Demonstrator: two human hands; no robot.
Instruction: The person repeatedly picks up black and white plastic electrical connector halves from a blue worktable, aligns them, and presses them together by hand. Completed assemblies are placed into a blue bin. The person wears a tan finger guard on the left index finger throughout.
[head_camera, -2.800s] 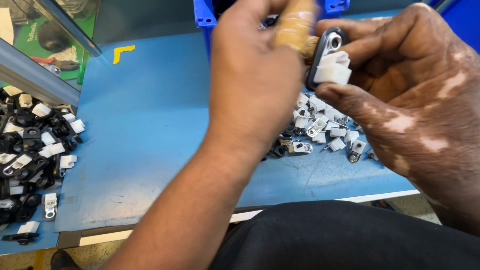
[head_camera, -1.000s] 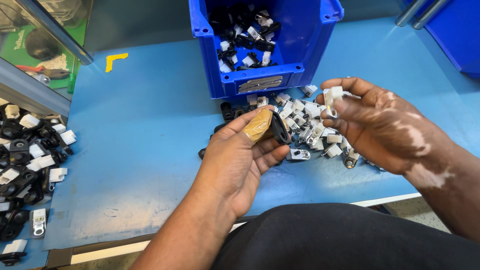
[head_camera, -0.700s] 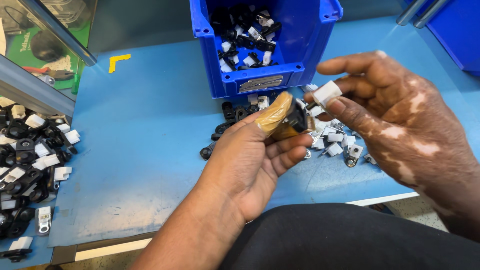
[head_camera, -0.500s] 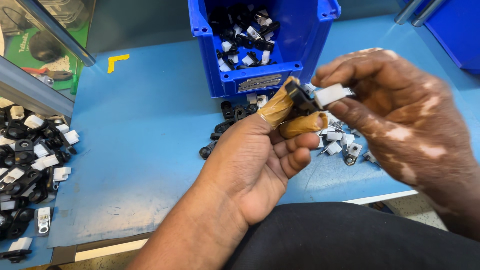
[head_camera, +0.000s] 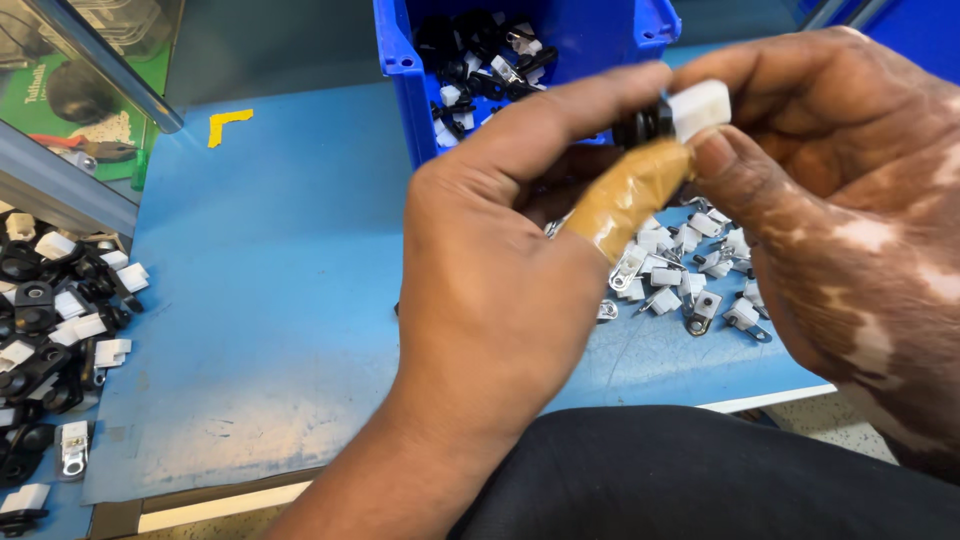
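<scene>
Head view, looking down at a blue table (head_camera: 270, 300). Left hand (head_camera: 500, 270) raised in the middle of the picture, back of the hand toward the camera, forefinger stretched out over the top of a small black part (head_camera: 640, 125) and thumb, wrapped in tan tape (head_camera: 630, 190), pressed up from beneath: fingers pinched on that part. Right hand (head_camera: 840, 200) close at the right, thumb and forefinger pinched on a white plastic clip (head_camera: 700, 105), held touching the black part's right side. Both pieces up in the air, above the table and in front of the blue bin (head_camera: 400, 60), between the two sets of fingertips.

Blue bin at the far side of the table, open on top, full of black and white pieces. On the table under and behind the hands, a loose scatter of white clips with metal tabs (head_camera: 690, 280), partly hidden by the left thumb. At the left edge, a heap of black and white parts (head_camera: 50, 330) spreading from mid-left toward the near corner, well apart from the hands. Yellow corner mark (head_camera: 228, 124) on the table at the far left, near a slanted metal bar (head_camera: 110, 60). Dark trousers (head_camera: 720, 480) along the near edge, below the table's front rim.
</scene>
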